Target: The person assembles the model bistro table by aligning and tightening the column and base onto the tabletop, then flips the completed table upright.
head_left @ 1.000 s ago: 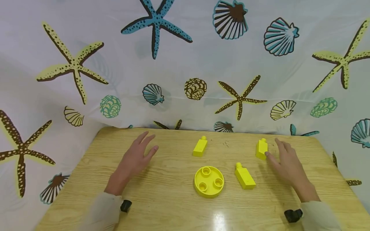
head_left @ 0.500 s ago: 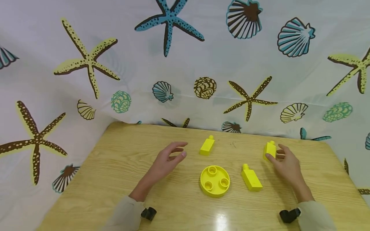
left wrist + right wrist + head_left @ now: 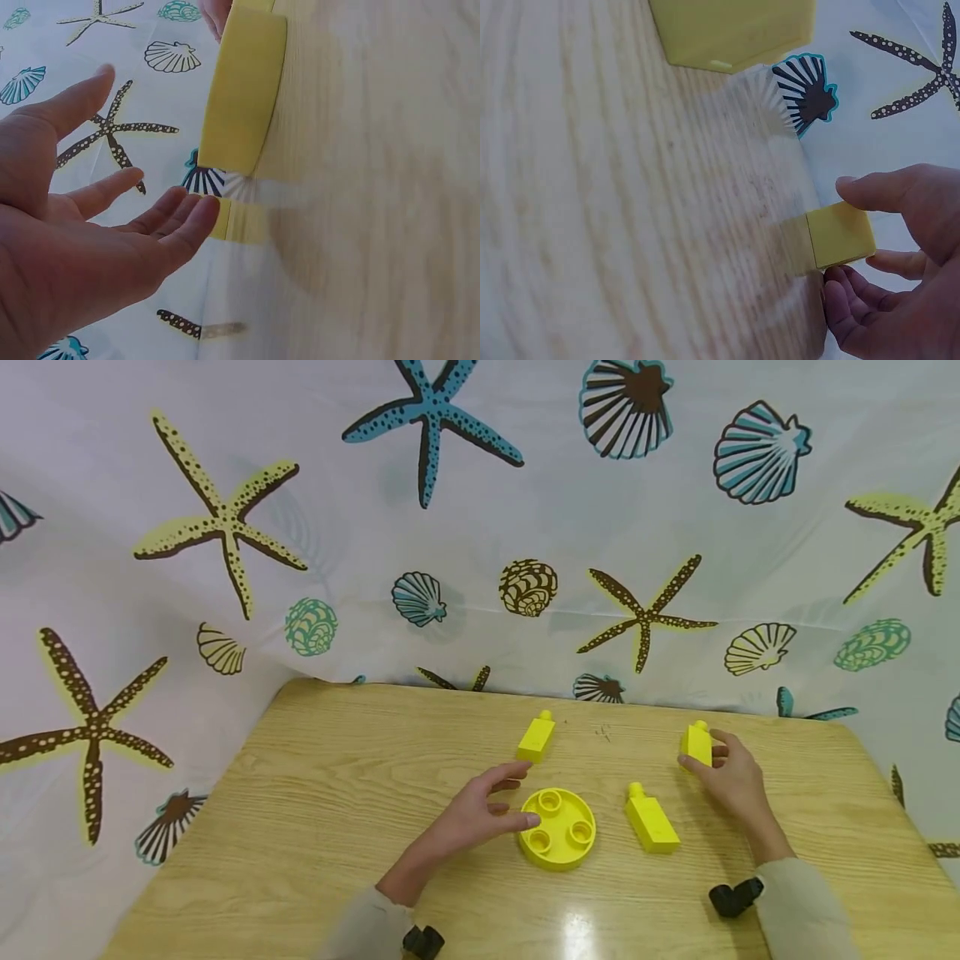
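Note:
At the right, my right hand (image 3: 735,781) pinches a yellow block with a round peg (image 3: 697,745) between thumb and fingers. In the right wrist view this block (image 3: 841,236) shows end-on, the thumb on one side and fingertips on the other. My left hand (image 3: 478,814) hovers at the left rim of a round yellow base (image 3: 557,862) with three ring sockets. Its thumb and fingers are spread around nothing. From the left wrist, the base (image 3: 244,90) appears edge-on beyond the open hand (image 3: 112,240).
A second pegged yellow block (image 3: 536,740) lies behind the base, just past the left fingertips. Another yellow block (image 3: 651,823) lies between the base and the right hand. A printed shell-and-starfish cloth (image 3: 480,527) hangs along the back of the wooden table (image 3: 360,743).
My left hand has moved right and forward to the round base from the table's left side. My right hand has closed its thumb and fingers on the right-hand block.

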`<move>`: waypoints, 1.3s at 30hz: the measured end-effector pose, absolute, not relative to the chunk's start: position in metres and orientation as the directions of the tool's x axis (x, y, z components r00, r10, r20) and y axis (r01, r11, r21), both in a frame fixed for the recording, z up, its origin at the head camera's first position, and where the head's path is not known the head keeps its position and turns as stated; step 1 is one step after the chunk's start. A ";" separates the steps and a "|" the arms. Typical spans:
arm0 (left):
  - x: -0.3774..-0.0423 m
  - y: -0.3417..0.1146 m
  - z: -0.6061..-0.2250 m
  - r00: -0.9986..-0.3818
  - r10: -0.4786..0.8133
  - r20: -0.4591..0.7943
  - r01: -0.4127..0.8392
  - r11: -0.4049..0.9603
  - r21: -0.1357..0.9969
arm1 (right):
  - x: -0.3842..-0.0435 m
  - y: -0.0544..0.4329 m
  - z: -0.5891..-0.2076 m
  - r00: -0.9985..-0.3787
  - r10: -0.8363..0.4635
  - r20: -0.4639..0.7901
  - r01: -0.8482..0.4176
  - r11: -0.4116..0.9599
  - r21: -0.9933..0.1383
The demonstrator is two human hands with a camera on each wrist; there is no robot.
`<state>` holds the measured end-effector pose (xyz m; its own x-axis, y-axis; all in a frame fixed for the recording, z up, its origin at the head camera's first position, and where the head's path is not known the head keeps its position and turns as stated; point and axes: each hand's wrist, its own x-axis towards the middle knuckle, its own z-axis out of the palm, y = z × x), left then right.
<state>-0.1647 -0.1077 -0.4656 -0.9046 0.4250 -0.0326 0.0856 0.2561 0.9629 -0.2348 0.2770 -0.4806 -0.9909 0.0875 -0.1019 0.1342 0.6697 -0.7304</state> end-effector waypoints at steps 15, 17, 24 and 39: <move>-0.156 -0.084 -0.480 -0.895 0.436 -0.099 0.128 0.462 0.878 | -0.229 0.276 -0.484 -0.992 0.118 -0.046 0.113 0.655 -0.747; -0.155 -0.082 -0.479 -0.899 0.428 -0.093 0.149 0.498 0.854 | -0.227 0.276 -0.483 -0.992 0.124 -0.033 0.106 0.647 -0.755; -0.151 -0.073 -0.474 -0.911 0.405 -0.075 0.176 0.547 0.818 | -0.219 0.279 -0.478 -0.990 0.142 -0.009 0.095 0.610 -0.787; -0.157 -0.084 -0.471 -0.887 0.455 -0.077 0.235 0.588 0.774 | -0.199 0.276 -0.462 -0.995 0.080 0.062 -0.010 0.530 -0.848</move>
<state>-0.1572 -0.0844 -0.4714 -0.8873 0.4548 -0.0765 0.2348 0.5883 0.7738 -0.1986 0.2759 -0.4619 -0.9948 0.0805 0.0618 -0.0098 0.5302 -0.8478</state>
